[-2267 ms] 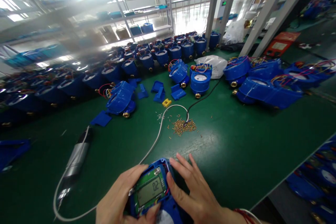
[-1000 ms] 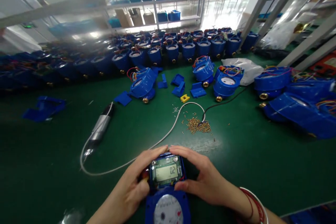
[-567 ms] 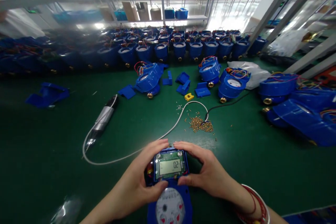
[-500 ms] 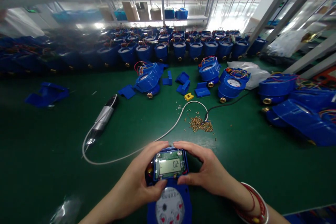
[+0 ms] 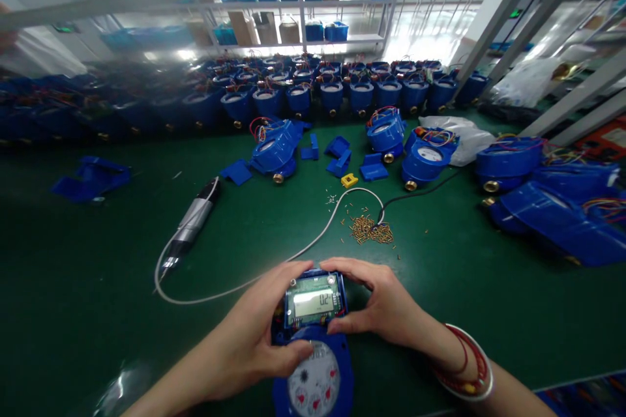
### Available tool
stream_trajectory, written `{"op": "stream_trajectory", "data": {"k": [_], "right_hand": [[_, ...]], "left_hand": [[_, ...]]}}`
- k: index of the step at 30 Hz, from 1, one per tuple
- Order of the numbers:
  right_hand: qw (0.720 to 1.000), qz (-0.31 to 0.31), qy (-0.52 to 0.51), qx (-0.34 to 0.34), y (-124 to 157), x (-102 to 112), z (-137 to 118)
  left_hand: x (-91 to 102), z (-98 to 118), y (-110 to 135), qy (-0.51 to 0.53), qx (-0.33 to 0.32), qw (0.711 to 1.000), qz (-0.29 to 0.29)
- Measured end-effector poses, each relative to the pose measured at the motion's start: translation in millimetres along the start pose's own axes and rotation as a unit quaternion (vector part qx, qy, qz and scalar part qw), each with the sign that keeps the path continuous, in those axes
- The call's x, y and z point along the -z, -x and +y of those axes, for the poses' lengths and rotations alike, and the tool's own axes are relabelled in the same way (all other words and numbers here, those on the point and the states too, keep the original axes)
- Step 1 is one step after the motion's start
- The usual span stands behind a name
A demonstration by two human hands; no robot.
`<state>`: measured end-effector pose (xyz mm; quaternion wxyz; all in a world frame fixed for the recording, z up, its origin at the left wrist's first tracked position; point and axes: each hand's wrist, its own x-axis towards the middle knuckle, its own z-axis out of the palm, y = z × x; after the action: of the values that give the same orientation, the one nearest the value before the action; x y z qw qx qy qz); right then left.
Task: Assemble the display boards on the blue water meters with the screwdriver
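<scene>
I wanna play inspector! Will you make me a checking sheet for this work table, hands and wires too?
Surface: green tabletop, shiny in spots.
Job's things: one blue meter held, its display and dial facing up.
Clutter: gold screws in a pile, a yellow piece, loose blue parts.
Hands: left hand and right hand hold the meter from both sides.
Cables: white cable curving between a black-and-silver tool and the screws; black cable reaches the pile.
Surroundings: rows of meters, shelves with bins.
</scene>
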<state>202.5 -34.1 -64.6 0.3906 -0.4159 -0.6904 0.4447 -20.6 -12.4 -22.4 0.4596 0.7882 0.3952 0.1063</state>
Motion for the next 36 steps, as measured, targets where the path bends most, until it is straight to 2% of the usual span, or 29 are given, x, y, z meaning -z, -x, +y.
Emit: {"op": "stream_trajectory", "data": {"k": [3,6,12,15,20,23,25,27,28,29,30,31,32,34,36], "right_hand": [[1.0,0.002,-0.006,-0.003,-0.6,0.0,0.6],[1.0,0.003,-0.017,-0.014,-1.5,0.7,1.4],[0.999,-0.02,-0.023,-0.014,-0.3,3.1,-1.9],[1.0,-0.025,0.001,0.001,0.3,2.3,-4.4],[0.999,-0.039,-0.017,0.027,-3.8,-3.6,-1.2],[0.998,-0.033,-0.045,0.023,-5.6,-7.2,2.2],[0.997,-0.034,-0.066,0.004,-5.5,-8.6,3.1],[0.996,-0.034,-0.083,-0.029,-5.0,-9.3,3.1],[0.995,-0.033,-0.088,-0.044,-4.9,-9.5,3.0],[0.994,-0.031,-0.091,-0.055,-4.9,-9.7,3.0],[0.994,-0.028,-0.093,-0.059,-5.1,-10.0,3.1],[0.993,-0.025,-0.094,-0.059,-5.5,-10.5,3.5],[0.994,-0.023,-0.095,-0.057,-5.9,-11.1,4.2],[0.994,-0.016,-0.095,-0.049,-6.6,-12.8,6.3],[0.995,-0.011,-0.092,-0.044,-6.6,-14.6,9.3]], "left_hand": [[-8.7,-3.8,-1.3,-0.078,0.021,0.995,0.057],[-16.7,-12.1,-5.1,-0.183,0.0,0.977,0.106],[-17.8,-10.5,-13.7,-0.259,-0.036,0.958,0.12],[-17.1,-11.6,-13.6,-0.21,-0.032,0.97,0.121],[-20.2,-28.6,-6.2,-0.09,-0.064,0.986,0.122],[-24.9,-34.2,-0.2,-0.038,-0.067,0.989,0.127],[-23.9,-35.8,4.7,0.022,-0.055,0.992,0.109],[-14.2,-40.7,9.8,0.077,-0.033,0.992,0.092],[-5.4,-45.8,11.8,0.067,0.002,0.991,0.114],[5.9,-52.8,12.9,0.027,0.055,0.985,0.161],[19.0,-61.7,13.0,-0.034,0.113,0.968,0.222],[33.0,-72.2,11.8,-0.12,0.194,0.929,0.293],[47.0,-83.5,9.5,-0.171,0.24,0.896,0.332],[71.3,-106.2,2.2,-0.247,0.285,0.857,0.352],[86.8,-124.8,-6.3,-0.308,0.299,0.837,0.339]]}}
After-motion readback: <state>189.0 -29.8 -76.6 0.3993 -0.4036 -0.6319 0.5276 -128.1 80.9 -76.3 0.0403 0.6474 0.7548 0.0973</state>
